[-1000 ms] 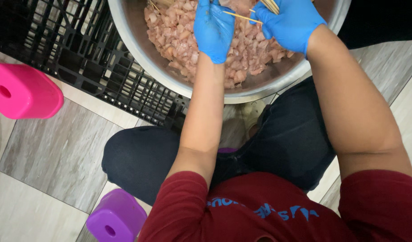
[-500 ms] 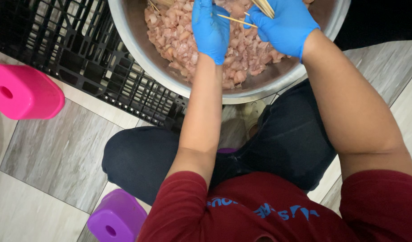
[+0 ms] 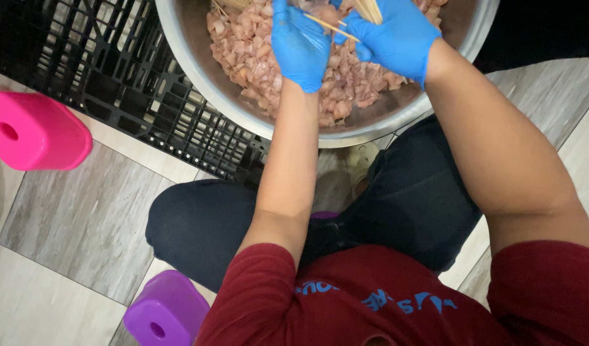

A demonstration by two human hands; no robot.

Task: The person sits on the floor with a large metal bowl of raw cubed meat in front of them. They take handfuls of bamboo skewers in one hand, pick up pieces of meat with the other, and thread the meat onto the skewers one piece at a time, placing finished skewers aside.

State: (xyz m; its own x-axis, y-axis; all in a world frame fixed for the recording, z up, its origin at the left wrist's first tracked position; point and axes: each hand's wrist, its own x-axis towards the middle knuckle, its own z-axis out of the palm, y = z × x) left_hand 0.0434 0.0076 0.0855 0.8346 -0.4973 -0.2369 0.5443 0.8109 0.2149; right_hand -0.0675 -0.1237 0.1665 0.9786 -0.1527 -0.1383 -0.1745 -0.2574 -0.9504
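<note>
Up at the far side of the bowl, the right hand [image 3: 397, 40] in its blue glove is closing its grip around a bundle of thin wooden skewers [image 3: 370, 9], and one skewer [image 3: 325, 25] is sticking out leftward toward the other hand. The left hand [image 3: 301, 45], gloved the same blue, is curling its fingers over the meat with the loose end of that skewer meeting its fingertips; whether its grip is actually pinching a piece is hidden behind the glove, so I cannot tell. Both hands are hovering over the heap of pale pink raw meat pieces [image 3: 256, 57] filling the wide metal bowl [image 3: 198, 61]. The bowl is sitting on a black plastic crate [image 3: 109, 83] at the far left part of the grey tiled floor [image 3: 77, 224]. A pink stool [image 3: 32, 131] is standing at the floor's left edge, and a purple stool [image 3: 166, 314] is showing near its closest edge, beside the person's dark trouser leg.
</note>
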